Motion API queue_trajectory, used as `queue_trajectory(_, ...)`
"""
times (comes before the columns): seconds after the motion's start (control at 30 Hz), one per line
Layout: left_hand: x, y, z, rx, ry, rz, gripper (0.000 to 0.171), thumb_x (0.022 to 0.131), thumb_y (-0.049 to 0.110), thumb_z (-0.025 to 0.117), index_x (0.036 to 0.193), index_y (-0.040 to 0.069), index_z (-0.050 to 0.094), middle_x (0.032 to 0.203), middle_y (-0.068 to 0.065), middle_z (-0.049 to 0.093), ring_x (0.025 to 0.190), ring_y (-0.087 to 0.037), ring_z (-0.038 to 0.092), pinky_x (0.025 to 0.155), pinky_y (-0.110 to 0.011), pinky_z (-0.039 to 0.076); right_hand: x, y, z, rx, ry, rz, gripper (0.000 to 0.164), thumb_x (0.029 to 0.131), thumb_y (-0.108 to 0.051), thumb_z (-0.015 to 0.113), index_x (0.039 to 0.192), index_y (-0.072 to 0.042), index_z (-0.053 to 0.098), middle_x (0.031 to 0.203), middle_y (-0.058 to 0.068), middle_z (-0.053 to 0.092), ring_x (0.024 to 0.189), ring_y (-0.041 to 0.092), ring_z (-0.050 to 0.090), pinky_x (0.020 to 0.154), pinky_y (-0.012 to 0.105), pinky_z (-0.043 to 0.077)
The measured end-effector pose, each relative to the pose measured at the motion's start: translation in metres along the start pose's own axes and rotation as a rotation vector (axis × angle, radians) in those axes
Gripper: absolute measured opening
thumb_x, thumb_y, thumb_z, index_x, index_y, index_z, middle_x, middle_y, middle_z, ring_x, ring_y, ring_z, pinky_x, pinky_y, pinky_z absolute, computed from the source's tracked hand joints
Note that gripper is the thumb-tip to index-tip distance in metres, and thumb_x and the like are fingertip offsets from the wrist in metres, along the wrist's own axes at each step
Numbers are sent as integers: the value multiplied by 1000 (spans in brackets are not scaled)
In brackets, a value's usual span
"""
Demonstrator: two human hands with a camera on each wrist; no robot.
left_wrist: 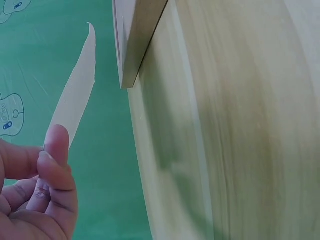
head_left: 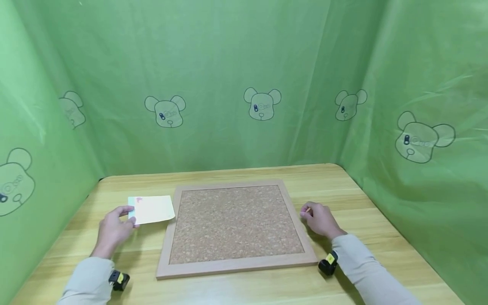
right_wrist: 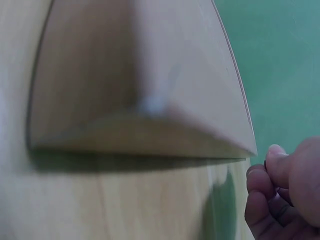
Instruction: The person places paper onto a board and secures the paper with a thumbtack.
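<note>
Left of the broad rectangular cork board with a pale wooden frame [head_left: 236, 224]: thin cream paper card [head_left: 154, 209], pinched between thumb and fingers of the left hand [head_left: 114, 231]. Head view gives its printed face; left wrist view gives it nearly edge-on, a narrow blade with a hooked tip, held up off the pale yellow wood-grained counter [head_left: 133, 182]. From the head, the card's right side meets the frame's left edge; the left wrist shows a gap between the two.

Right hand [head_left: 320, 220] just beside the board's right edge, fingers curled, thumb and forefinger pinching a tiny item [head_left: 308, 209]. Orange-ish from the head, a dark speck from the right wrist; too small to identify. Board fills much of the right wrist view, close and blurred.

Green curtain with outlined bear heads [head_left: 213, 51] behind and to both sides. Light sleeves [head_left: 85, 279] on both arms, a small black camera [head_left: 119, 280] at each wrist. Left fingers cover part of the card's left edge.

Card: oblong, pale blue strip down the left, small pink motif at upper left, lower right corner slightly bent.
</note>
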State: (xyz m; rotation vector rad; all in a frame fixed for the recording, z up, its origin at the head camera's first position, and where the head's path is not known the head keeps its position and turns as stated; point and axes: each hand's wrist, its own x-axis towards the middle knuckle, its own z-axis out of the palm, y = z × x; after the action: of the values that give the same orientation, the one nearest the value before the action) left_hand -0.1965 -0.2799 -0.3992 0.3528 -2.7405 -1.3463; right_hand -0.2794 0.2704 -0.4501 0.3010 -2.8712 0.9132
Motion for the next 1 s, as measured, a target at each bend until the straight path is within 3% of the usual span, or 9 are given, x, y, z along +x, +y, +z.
queue_trajectory(0.2, 1, 0, 4, -8, -1, 3, 48, 96, 8, 51, 141, -3, 41, 144, -31, 35, 94, -34, 66, 49, -29, 46, 0, -5, 3, 37, -22, -7, 6, 95, -3, 59, 89, -2, 61, 63, 2, 60, 56, 14, 57, 51, 30, 47)
queue_trajectory(0.47, 0, 9, 6, 2, -14, 21, 46, 96, 9, 52, 140, -3, 42, 143, -31, 37, 98, -36, 65, 58, -31, 48, 1, -8, 1, 55, -33, 2, 7, 95, -4, 59, 91, 0, 63, 65, 4, 61, 57, 14, 57, 52, 28, 48)
queue_trajectory(0.8, 3, 18, 12, -7, -4, 63, 44, 96, 7, 52, 138, -3, 44, 143, -30, 38, 92, -34, 67, 47, -26, 45, 2, -15, -2, 58, -20, -21, 8, 96, -4, 58, 90, 0, 62, 67, 3, 59, 57, 13, 56, 49, 26, 47)
queue_trajectory(1.0, 0, 21, 18, -2, -24, 68, 43, 96, 6, 53, 136, -4, 45, 141, -30, 40, 93, -33, 66, 53, -28, 48, 0, -22, 2, 51, -19, -43, 6, 94, -4, 60, 91, -2, 64, 65, 1, 58, 56, 12, 54, 49, 26, 46)
